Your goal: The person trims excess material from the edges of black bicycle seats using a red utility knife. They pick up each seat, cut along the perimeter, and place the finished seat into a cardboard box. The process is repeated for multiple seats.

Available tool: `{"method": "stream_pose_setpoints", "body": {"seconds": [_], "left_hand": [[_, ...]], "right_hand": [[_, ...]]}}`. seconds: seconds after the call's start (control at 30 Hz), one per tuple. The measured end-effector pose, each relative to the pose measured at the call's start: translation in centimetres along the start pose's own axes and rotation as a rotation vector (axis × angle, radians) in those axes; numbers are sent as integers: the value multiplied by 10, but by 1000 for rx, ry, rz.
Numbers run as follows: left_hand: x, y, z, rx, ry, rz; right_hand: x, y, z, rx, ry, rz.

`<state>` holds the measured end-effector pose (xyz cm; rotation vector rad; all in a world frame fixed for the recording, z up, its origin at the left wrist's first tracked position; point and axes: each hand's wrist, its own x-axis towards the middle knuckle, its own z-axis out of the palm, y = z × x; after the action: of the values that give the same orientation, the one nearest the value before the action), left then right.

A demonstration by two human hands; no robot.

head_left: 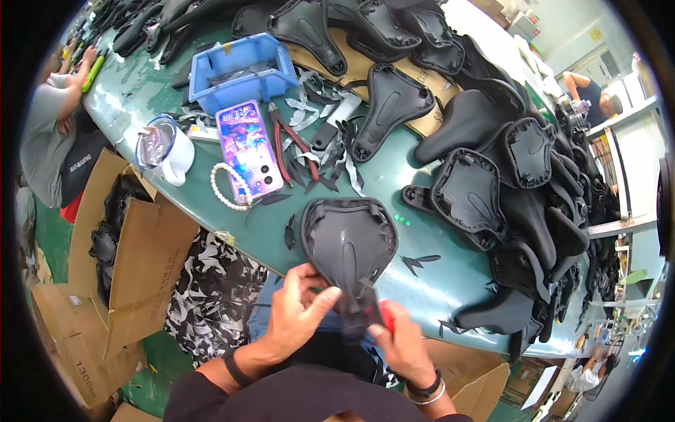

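A black bicycle saddle (346, 246) lies underside up at the table's near edge, its wide end pointing away from me and its narrow nose toward me. My left hand (301, 314) grips the left side of the saddle near the nose, thumb on top and fingers beneath. Beside the nose on the right, my right hand (403, 343) is closed around a red-handled tool (386, 316). The tool's working end is blurred against the saddle, so its kind cannot be made out. Dark trimmed scraps (420, 263) lie right of the saddle.
Many black saddles (467, 193) are heaped right and behind. Red-handled pliers (283, 144), a patterned phone (247, 149), a blue bin (242, 74) and a white mug (176, 158) stand beyond. Cardboard boxes (144, 274) sit left, below the table. Other people (53, 133) work nearby.
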<state>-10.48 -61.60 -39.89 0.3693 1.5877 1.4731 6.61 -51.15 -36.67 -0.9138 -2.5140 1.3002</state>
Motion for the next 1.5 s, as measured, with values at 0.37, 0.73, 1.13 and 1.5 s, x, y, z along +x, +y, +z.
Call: {"method": "stream_pose_setpoints", "body": {"seconds": [0.37, 0.73, 1.13, 1.5], "left_hand": [[-2, 32, -38, 634, -251, -7], [-3, 16, -25, 491, -191, -13], [-22, -3, -7, 768, -25, 475], [-26, -3, -12, 833, -10, 598]], "right_hand": [[-23, 22, -6, 244, 222, 212], [-13, 15, -10, 76, 69, 113], [-63, -6, -3, 677, 32, 601], [25, 4, 10, 372, 270, 245]]}}
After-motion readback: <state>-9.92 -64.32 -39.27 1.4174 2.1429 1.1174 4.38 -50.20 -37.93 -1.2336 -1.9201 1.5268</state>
